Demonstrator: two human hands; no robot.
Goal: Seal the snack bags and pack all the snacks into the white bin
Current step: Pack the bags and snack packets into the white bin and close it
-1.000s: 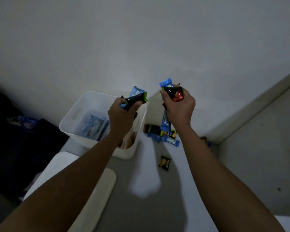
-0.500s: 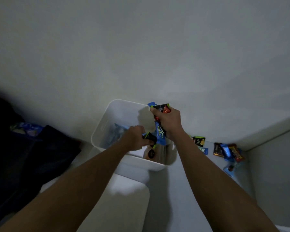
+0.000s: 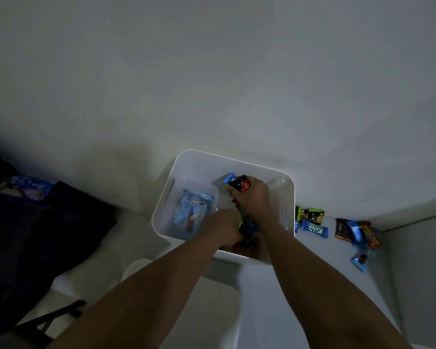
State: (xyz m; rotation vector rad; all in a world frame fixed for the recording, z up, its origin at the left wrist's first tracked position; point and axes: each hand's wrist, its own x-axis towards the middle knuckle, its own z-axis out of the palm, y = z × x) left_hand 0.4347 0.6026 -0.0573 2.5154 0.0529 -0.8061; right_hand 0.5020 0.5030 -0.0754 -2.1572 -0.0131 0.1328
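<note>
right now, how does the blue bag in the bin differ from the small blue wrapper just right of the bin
The blue bag lies inside the white bin; the blue wrapper lies outside, on the surface to its right. The bag looks larger, paler and crumpled; the wrapper is a small flat bar, deeper blue with white lettering. Both are blue and unheld.

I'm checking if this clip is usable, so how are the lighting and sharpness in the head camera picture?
Head view: dim and bluish; the picture's left edge sinks into near-black shadow; the left hand and right hand at the white bin look soft; the packets in the right hand show colour but no readable print.
</note>
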